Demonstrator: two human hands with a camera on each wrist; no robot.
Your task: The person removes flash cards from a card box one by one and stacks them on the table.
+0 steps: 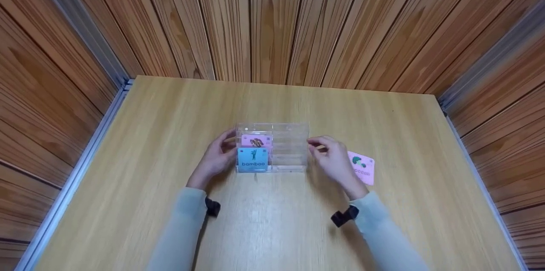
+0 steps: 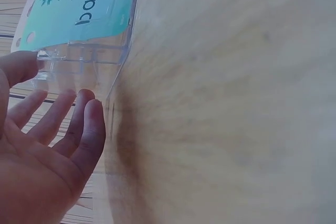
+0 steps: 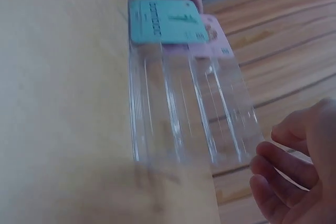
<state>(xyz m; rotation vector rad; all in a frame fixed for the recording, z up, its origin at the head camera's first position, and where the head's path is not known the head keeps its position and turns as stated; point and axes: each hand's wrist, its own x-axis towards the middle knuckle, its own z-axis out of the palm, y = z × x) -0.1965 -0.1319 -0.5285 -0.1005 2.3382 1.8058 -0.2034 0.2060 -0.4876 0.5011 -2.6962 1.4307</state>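
A clear plastic tiered stand [image 1: 289, 169] is on the table between my two hands. At its left side, a blue bamboo card [image 1: 253, 160] is in the front tier, with a pink card [image 1: 256, 139] partly hidden behind it. The fingertips of my left hand [image 1: 216, 158] are at the stand's left end, fingers spread and loosely bent. At the opposite end, my right hand [image 1: 334, 158] has its thumb and fingertips close to the upper right edge, fingers relaxed. Beside the right wrist lies another pink card [image 1: 364, 169] with a green picture, its left part covered by that hand.
The wooden table [image 1: 179, 105] reaches back to a wood-plank wall [image 1: 272, 24]. Plank panels also stand at left and right, with metal rails [image 1: 76, 181] along the table's sides. Each wrist wears a black strap with a small camera [image 1: 340, 218].
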